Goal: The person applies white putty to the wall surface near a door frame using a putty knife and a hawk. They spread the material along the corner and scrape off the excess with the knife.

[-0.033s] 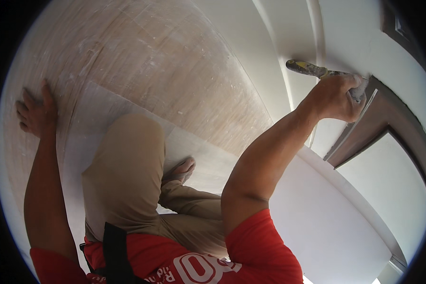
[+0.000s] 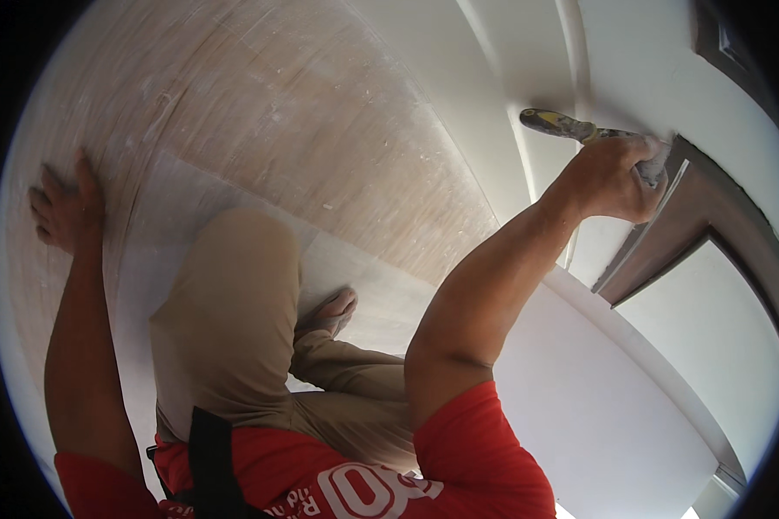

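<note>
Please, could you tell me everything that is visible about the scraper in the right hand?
The scraper has a slim, plastic-looking handle, dark with yellow patches and pale smears. Its greyish blade end shows only partly; fingers hide the rest. The right hand grips it toward the blade end, so the handle sticks out toward the picture's left, its tip slightly higher in the image. It is beside the brown frame; I cannot tell whether the blade touches it.

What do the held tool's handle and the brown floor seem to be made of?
Handle: probably plastic, perhaps rubber, by its black and yellow parts; smudged.
Floor: wood or wood-look tile, I cannot tell; brown streaks, dull under whitish dust.
</note>
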{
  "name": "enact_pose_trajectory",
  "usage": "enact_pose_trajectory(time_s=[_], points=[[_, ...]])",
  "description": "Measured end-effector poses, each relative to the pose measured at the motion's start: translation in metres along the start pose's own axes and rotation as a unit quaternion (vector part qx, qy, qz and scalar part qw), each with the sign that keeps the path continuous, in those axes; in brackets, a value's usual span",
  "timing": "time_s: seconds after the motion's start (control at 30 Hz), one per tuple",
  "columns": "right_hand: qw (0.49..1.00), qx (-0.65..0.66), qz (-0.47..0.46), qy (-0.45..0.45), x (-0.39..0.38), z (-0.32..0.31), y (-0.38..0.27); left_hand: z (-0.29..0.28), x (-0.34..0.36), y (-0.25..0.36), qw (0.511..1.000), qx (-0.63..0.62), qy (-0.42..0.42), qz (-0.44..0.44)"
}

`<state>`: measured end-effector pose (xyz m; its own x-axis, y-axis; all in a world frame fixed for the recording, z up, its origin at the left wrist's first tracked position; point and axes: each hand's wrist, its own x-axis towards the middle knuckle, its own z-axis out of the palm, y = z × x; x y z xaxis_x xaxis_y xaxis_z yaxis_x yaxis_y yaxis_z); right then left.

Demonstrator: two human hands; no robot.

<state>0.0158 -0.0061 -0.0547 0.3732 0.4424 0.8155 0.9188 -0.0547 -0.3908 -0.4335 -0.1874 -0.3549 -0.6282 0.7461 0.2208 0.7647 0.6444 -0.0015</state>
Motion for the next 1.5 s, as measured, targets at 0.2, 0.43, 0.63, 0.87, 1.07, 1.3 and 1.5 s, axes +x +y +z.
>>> enact_pose_trajectory(time_s=[0.2, 0.43, 0.63, 0.87, 1.07, 1.3, 1.5], points=[[0.998, -0.006, -0.041, 0.040, -0.005, -0.005, 0.002, -0.002, 0.000, 0.001, 1.000, -0.005, -0.004, 0.002], [0.999, 0.043, -0.015, 0.015, 0.003, 0.002, -0.003, -0.003, -0.001, 0.000, 1.000, -0.021, -0.009, -0.005], [0.999, 0.030, 0.015, -0.026, 0.003, -0.002, -0.008, -0.005, 0.001, 0.003, 1.000, -0.021, -0.012, -0.005], [0.997, 0.075, 0.034, -0.010, 0.003, -0.009, -0.003, -0.001, 0.000, -0.001, 1.000, -0.011, -0.006, -0.004], [0.995, 0.087, 0.048, -0.002, -0.003, -0.007, -0.009, -0.003, 0.003, 0.000, 1.000, 0.016, -0.019, -0.007], [0.997, 0.073, 0.020, -0.027, 0.003, -0.004, -0.006, 0.002, -0.002, -0.001, 1.000, 0.008, 0.003, -0.007], [0.999, -0.009, 0.038, -0.036, 0.001, -0.008, -0.017, -0.001, -0.001, 0.002, 1.000, -0.003, -0.017, -0.004]])
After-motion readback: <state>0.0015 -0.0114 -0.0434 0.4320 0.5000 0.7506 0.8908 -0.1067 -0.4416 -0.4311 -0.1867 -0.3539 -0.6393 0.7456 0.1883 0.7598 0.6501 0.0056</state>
